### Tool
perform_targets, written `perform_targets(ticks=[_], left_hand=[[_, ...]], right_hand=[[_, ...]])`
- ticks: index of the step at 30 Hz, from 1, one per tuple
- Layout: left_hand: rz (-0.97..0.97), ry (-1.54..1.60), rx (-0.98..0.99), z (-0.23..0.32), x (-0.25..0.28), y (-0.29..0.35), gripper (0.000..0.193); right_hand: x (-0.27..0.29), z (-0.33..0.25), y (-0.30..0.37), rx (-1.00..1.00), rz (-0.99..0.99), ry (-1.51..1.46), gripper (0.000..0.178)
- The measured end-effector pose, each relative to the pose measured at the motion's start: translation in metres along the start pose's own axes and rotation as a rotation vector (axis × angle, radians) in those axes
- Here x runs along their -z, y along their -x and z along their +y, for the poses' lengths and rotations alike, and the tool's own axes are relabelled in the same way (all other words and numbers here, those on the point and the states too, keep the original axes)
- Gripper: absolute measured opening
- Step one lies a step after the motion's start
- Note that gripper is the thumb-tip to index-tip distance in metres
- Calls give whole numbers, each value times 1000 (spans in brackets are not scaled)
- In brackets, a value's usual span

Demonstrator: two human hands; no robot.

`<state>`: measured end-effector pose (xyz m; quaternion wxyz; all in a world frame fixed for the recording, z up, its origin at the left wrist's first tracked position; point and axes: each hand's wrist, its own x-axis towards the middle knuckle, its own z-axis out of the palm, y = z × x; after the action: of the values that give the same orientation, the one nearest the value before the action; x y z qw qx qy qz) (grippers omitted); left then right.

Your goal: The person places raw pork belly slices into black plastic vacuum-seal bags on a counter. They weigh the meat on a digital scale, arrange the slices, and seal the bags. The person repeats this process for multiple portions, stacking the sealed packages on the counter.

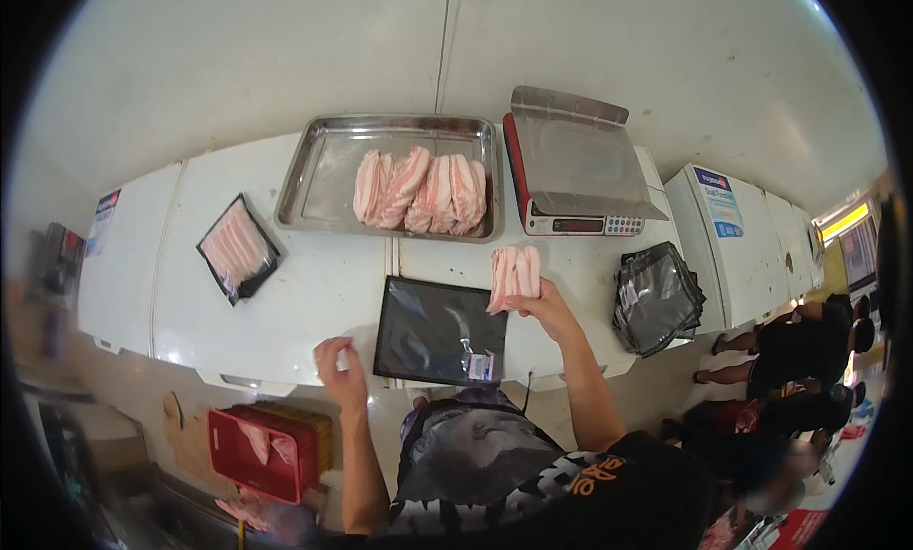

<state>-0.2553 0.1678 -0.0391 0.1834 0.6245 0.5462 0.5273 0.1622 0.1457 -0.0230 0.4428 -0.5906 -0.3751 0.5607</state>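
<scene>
My right hand (544,308) grips a small stack of pork belly slices (514,272) by its lower right side, above the counter. Just left of it lies a flat black plastic bag (439,326) with a label near its lower right corner. My left hand (340,367) is off the bag's left edge, its fingers loosely bent and apart with nothing in them. Beyond the bag, more pork belly slices (430,193) lie in bundles on the right half of a metal tray (321,193). A filled pack of slices (235,247) rests at the left of the counter.
A red-sided scale (575,225) with a metal pan stands right of the tray. Several black bags (656,298) are stacked at the right edge. Below the counter at left is a red crate (262,460) holding meat. Other people (804,345) are at the far right.
</scene>
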Motion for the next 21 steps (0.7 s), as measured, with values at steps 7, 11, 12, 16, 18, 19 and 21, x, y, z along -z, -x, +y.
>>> perform_targets(ticks=[7, 11, 12, 16, 18, 19, 21], left_hand=[[-584, 167, -93, 117, -124, 76, 30], [-557, -77, -119, 117, -153, 97, 36], [-532, -65, -112, 112, -154, 100, 36], [-469, -45, -55, 102, -153, 107, 20], [-472, -51, -15, 104, -153, 108, 16], [-470, -57, 5, 106, -152, 109, 15], [-467, 0, 126, 110, -150, 109, 14]], right_hand=[[37, 16, 37, -6, -20, -249, 42], [54, 31, 56, 0, -120, -282, 47], [58, 35, 62, -18, -128, -273, 47], [71, 51, 84, -16, -197, -261, 47], [75, 53, 90, -25, -235, -257, 47], [77, 53, 92, -48, -244, -264, 47], [75, 51, 95, -84, -241, -300, 47]])
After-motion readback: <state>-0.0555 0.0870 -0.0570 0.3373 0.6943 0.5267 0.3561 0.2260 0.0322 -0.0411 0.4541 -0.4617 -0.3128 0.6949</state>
